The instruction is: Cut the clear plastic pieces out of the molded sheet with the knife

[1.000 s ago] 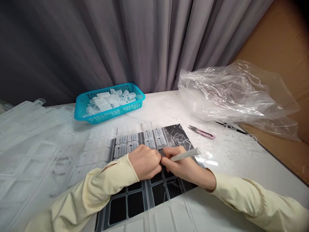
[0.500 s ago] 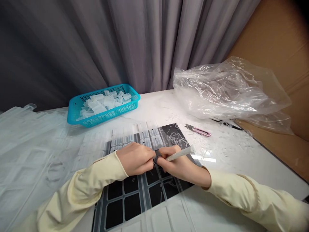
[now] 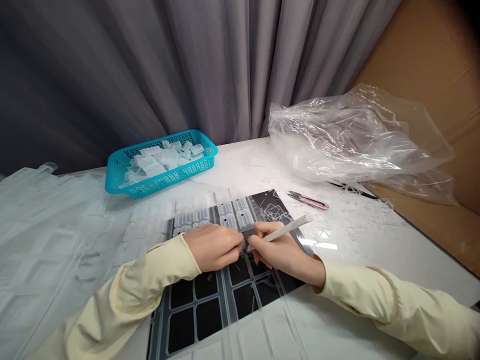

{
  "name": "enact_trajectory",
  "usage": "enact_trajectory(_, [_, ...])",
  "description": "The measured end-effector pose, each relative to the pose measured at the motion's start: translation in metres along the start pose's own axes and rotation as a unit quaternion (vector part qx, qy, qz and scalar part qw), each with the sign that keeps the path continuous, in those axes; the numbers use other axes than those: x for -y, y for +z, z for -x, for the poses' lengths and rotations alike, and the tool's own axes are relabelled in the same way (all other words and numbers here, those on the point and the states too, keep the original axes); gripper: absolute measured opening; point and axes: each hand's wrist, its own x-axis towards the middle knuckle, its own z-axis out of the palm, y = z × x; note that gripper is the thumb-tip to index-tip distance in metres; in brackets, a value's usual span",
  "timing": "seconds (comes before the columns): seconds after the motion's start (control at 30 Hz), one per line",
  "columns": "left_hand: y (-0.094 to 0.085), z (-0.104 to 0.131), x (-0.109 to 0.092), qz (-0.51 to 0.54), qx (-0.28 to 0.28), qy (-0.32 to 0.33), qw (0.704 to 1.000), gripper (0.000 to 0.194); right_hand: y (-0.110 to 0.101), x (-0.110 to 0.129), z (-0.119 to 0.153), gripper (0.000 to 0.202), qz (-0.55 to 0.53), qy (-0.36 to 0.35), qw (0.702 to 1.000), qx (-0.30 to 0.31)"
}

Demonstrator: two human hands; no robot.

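In the head view, your left hand lies palm down over the translucent moulded plastic sheet, fingers curled in; the fingertips are hidden, so whether they pinch the sheet cannot be told. Your right hand grips a slim, pale-handled tool like a pen, its upper end tilted up and to the right, its lower end pointing down just beside your left fingers; whether it touches the plastic is too small to tell. The sheet lies in front of you, mostly over a black mat, its near part reaching past the mat onto the white table. Ribbed rectangular pieces sit in rows beyond your hands, and framed openings show the black nearer you. Thin offcuts lie on the mat's far right corner, with pink-handled snips just beside it. Further back stands a turquoise perforated basket holding translucent pieces; a crumpled clear plastic bag lies at right, and more translucent sheets spread at left.
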Motion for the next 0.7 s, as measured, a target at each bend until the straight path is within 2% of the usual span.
enact_trajectory(0.23, [0.0041, -0.0005, -0.0024, -0.043, -0.014, -0.005, 0.999, 0.015, 0.0007, -0.0008, -0.0001, 0.026, 0.01, -0.018, 1.0, -0.005])
enact_trajectory(0.5, [0.007, -0.0021, -0.0025, -0.039, -0.028, -0.005, 0.999, 0.014, 0.0027, -0.0007, -0.0026, 0.027, 0.024, -0.044, 0.999, 0.01])
enact_trajectory(0.7, [0.0053, -0.0013, 0.0005, -0.03, -0.022, 0.026, 0.999, 0.016, 0.0007, -0.0007, -0.004, 0.029, 0.054, -0.084, 0.995, 0.029])
